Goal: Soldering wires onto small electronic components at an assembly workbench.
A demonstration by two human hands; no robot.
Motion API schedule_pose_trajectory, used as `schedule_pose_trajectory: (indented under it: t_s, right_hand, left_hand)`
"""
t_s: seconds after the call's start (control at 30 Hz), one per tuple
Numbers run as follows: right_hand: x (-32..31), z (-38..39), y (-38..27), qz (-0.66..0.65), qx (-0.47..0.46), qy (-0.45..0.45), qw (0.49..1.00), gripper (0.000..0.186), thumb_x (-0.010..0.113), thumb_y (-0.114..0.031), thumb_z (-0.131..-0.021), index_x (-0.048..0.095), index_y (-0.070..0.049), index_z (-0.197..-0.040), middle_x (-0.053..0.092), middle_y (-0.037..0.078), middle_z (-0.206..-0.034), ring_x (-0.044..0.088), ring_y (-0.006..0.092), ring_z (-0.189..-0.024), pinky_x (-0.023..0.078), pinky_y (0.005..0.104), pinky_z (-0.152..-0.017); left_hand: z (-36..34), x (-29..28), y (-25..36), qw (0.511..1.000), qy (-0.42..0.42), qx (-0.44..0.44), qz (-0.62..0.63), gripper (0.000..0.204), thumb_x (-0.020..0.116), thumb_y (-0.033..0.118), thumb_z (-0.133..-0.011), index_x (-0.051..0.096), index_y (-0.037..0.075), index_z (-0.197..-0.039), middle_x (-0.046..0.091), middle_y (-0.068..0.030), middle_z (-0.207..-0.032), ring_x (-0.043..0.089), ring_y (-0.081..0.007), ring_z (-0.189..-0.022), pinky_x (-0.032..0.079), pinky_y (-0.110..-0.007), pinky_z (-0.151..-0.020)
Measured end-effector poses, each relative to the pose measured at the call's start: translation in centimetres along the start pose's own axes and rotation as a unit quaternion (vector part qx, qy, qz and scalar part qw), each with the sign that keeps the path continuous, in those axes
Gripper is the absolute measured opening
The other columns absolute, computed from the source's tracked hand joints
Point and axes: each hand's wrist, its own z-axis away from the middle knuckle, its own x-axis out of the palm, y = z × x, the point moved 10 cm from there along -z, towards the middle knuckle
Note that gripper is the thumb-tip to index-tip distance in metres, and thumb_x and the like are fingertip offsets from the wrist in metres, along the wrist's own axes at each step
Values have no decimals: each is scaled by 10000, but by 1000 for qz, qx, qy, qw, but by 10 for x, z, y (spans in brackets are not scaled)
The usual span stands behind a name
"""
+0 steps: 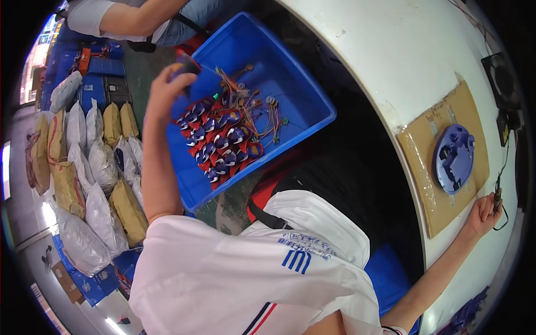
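My left hand is raised over the left rim of a blue plastic bin. Its fingers are closed around a dark part with a red edge, slightly blurred. Below it in the bin lie several red and purple moulded parts in rows, with loose bundles of thin wires beside them. My right hand, at the far right of the white table, pinches a slim black corded piece; its exact kind is unclear. Left of that hand, a purple oval plastic shell rests on a cardboard sheet.
The white table curves along the right side. A square black fan and a small black box with a cable stand at its far edge. Another person's arm is at the upper left. Stuffed sacks are piled at left.
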Motion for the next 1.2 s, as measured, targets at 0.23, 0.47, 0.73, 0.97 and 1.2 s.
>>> schedule_pose_trajectory:
  t_s: [0.23, 0.47, 0.73, 0.97, 1.2]
  right_hand:
    - [-6, 6, 8, 1, -21, 25, 999, 316, 483, -108, -938, 538, 108, -1163, 439, 5, -599, 226, 42, -350, 182, 188, -342]
    - [-15, 10, 8, -14, -39, 37, 998, 331, 500, -139, -931, 560, 102, -1150, 409, -24, -546, 210, 39, -338, 172, 178, -322]
    - [14, 9, 41, -24, -13, 106, 994, 266, 526, -163, -895, 606, 35, -1053, 370, -62, -499, 206, 32, -331, 173, 178, -331]
    - [27, 26, 36, -7, -54, 147, 988, 263, 509, -156, -900, 610, 55, -1020, 365, -56, -501, 202, 31, -333, 175, 176, -335]
    - [29, 25, 32, 4, -61, 149, 987, 274, 486, -143, -912, 588, 76, -1041, 333, -57, -508, 198, 32, -343, 180, 178, -341]
  left_hand:
    - [59, 43, 201, 957, -115, 245, 108, 520, 721, 147, -715, 568, -15, -1185, 633, -62, -952, 554, -139, -802, 446, -219, -715]
    - [84, 117, 352, 919, -126, 372, 39, 400, 727, 119, -767, 555, -13, -1103, 626, -132, -970, 594, -188, -805, 491, -269, -741]
    - [107, 206, 364, 758, -153, 629, -79, 604, 691, 61, -699, 527, 60, -1280, 582, -112, -1126, 561, -229, -999, 448, -306, -889]
    - [29, 263, 284, 728, -55, 568, -380, 709, 707, -22, -585, 547, 149, -1254, 437, -120, -1327, 485, -288, -1137, 434, -380, -887]
    - [84, 255, 292, 695, 14, 681, -229, 564, 678, -82, -595, 647, 125, -1119, 548, -77, -1144, 518, -252, -1040, 427, -357, -848]
